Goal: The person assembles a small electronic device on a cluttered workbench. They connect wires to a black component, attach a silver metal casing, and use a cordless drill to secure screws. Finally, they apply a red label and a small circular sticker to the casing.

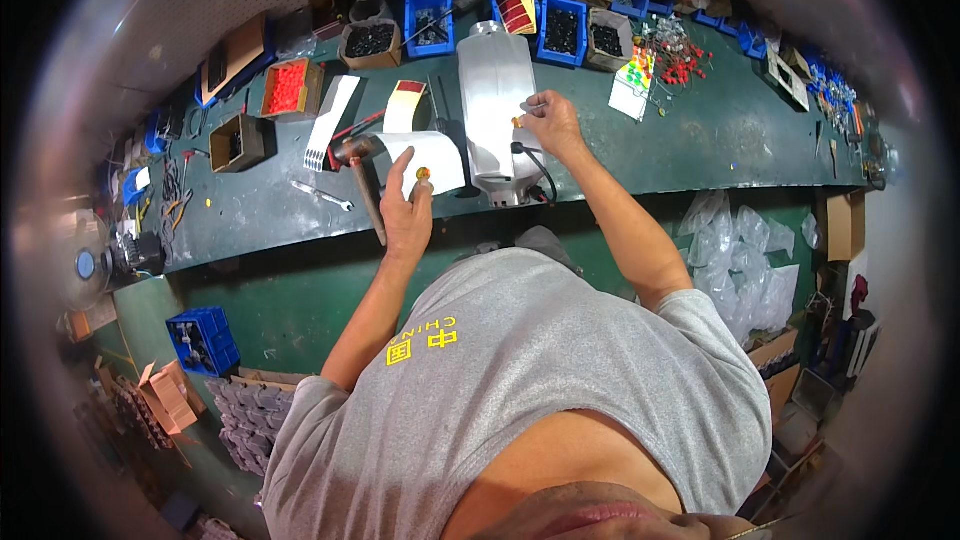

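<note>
A silver metal housing (492, 90), long and rounded, lies on the green bench in front of me, with a short black cable (545, 172) at its near end. My right hand (556, 128) is at its right side, fingertips pinched on a small orange-yellow sticker (518, 123) against or just off the metal. Left of the housing, my left hand (408, 212) grips a curved white sheet (440, 152). By its thumb tip shows a round orange-yellow sticker (424, 174). Under and beside the sheet lies a hammer (368, 190).
Blue bins (430, 25) and cardboard boxes (371, 43) of small black parts line the bench's back. A box of red parts (288, 87) and a wrench (322, 196) lie left. Right are a colored sticker sheet (633, 83) and red-tipped parts (680, 55). Clear plastic bags (735, 260) hang below.
</note>
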`<act>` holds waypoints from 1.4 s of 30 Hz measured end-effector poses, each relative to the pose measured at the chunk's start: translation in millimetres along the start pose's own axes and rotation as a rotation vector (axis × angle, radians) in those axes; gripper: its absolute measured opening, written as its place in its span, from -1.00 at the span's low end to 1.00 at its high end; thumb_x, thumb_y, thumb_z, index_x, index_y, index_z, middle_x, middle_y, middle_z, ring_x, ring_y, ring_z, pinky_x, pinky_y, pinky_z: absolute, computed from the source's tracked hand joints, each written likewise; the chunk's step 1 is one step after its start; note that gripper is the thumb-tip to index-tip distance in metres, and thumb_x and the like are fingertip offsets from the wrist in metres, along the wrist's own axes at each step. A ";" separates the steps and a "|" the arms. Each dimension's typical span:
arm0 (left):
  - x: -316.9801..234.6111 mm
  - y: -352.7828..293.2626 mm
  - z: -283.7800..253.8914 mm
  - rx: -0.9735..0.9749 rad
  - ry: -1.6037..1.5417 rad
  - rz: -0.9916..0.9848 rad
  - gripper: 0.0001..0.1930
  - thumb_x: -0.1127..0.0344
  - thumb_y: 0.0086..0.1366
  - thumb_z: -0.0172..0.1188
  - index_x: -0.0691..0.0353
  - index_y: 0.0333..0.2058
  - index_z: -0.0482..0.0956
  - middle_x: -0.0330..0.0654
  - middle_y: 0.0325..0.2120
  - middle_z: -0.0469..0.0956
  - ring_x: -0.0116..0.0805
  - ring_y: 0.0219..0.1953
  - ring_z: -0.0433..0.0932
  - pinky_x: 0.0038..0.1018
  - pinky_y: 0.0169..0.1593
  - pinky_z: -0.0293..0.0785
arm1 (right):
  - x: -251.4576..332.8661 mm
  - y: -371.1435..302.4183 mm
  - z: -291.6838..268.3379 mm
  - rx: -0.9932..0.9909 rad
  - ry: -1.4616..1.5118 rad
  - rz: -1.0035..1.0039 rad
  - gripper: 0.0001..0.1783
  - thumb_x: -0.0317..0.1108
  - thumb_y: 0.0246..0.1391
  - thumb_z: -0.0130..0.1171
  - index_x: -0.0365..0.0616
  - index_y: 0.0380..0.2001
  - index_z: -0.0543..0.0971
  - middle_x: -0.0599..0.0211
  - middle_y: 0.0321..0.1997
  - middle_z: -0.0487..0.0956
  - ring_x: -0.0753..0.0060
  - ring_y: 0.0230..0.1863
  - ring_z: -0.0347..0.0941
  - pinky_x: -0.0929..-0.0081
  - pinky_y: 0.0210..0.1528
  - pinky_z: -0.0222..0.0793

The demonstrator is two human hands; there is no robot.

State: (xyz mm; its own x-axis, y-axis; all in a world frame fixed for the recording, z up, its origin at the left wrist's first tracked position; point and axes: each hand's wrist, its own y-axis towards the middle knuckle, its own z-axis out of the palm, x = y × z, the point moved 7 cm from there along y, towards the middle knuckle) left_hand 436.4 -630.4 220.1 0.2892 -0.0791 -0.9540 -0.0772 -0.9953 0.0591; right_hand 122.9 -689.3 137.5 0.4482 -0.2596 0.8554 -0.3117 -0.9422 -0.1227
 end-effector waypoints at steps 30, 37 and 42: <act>18.8 7.0 1.6 -0.008 0.002 -0.004 -0.53 0.57 0.34 0.12 0.27 0.23 0.42 -0.11 -0.23 0.59 -0.51 -0.34 0.48 -0.54 -0.21 0.46 | 12.8 -5.5 0.6 -0.072 -0.086 0.075 -0.51 -0.30 -0.26 0.59 -0.25 -0.24 0.63 0.17 -0.36 0.69 0.24 -0.32 0.65 0.33 -0.20 0.58; 14.1 7.7 4.6 -0.007 0.007 -0.003 -0.53 0.57 0.33 0.13 0.27 0.22 0.44 -0.15 -0.33 0.56 -0.53 -0.40 0.44 -0.54 -0.27 0.43 | 16.3 -10.4 2.4 -0.063 -0.131 0.072 -0.52 -0.27 -0.17 0.52 -0.22 -0.16 0.60 0.14 -0.29 0.72 0.16 -0.26 0.68 0.24 -0.13 0.58; 15.2 7.2 7.6 -0.003 -0.026 -0.007 -0.53 0.59 0.33 0.12 0.27 0.22 0.44 -0.19 -0.33 0.55 -0.56 -0.39 0.42 -0.56 -0.26 0.42 | 24.9 -16.5 2.1 -0.089 -0.190 0.051 -0.52 -0.25 -0.12 0.46 -0.17 -0.10 0.59 0.14 -0.26 0.73 0.07 -0.21 0.68 0.18 -0.09 0.57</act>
State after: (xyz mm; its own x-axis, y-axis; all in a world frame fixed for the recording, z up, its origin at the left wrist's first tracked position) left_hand 433.0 -638.4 203.8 0.2650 -0.0710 -0.9616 -0.0729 -0.9959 0.0535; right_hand 140.9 -680.6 159.8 0.5770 -0.3497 0.7381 -0.4074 -0.9065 -0.1110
